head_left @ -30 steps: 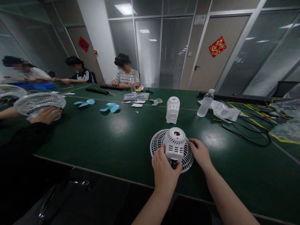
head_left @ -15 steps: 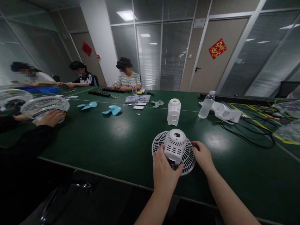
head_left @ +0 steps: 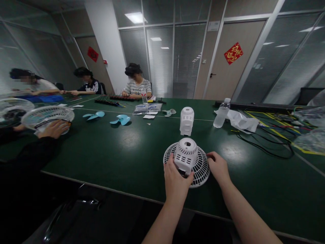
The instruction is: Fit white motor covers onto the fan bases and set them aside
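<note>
A white round fan grille point(head_left: 202, 169) lies on the green table in front of me, with a white fan motor housing point(head_left: 186, 152) standing on its middle. The housing has slots in its side and a hole in the top. My left hand point(head_left: 176, 178) is closed around the lower near side of the housing, thumb on the right, fingers on the left. At the grille's right rim, my right hand point(head_left: 217, 168) is closed in a pinch; its fingertips are partly hidden. A second white housing point(head_left: 187, 122) stands upright just behind, touched by neither hand.
Blue fan blades point(head_left: 120, 119) lie to the left. A water bottle point(head_left: 221, 113), crumpled white plastic point(head_left: 243, 122) and black cables point(head_left: 266, 149) are at right. A co-worker's hand point(head_left: 54, 128) holds another grille point(head_left: 48, 115). Several people sit across the table point(head_left: 114, 156).
The housing has shifted slightly left on the grille with my left hand. My right hand stays at the rim. The whole view has moved a little.
</note>
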`<state>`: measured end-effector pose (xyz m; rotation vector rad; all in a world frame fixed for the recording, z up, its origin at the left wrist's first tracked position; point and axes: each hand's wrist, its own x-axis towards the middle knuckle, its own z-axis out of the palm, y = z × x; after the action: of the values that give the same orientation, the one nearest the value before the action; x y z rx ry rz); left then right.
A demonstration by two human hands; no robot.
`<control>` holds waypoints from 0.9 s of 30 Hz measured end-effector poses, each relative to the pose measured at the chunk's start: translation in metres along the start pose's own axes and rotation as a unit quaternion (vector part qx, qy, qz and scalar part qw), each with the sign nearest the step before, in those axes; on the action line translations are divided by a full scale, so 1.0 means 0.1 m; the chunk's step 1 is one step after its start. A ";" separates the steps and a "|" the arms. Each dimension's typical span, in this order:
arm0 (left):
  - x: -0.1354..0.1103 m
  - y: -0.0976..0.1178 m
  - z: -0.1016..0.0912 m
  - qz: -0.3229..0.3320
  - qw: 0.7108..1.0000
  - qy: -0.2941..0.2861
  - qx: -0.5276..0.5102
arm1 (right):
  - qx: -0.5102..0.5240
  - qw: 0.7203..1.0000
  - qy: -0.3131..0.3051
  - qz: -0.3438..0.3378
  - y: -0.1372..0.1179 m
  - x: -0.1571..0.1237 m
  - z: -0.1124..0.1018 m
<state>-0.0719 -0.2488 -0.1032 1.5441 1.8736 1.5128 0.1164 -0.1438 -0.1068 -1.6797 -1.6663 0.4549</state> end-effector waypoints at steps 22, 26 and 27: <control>0.76 -0.98 -1.60 -0.078 0.966 0.213 0.127 | 0.044 0.999 0.000 0.031 0.16 0.05 0.04; 0.99 -1.42 -2.09 -0.111 0.945 0.248 0.181 | 0.045 0.999 -0.006 0.030 0.16 0.05 0.03; 1.04 -1.52 -2.19 -0.119 0.942 0.252 0.188 | 0.044 0.999 -0.005 0.029 0.16 0.05 0.03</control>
<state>-0.3575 -0.2595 -0.0997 1.0537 2.6570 1.6090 0.1266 -0.1368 -0.1188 -1.6683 -1.5845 0.5572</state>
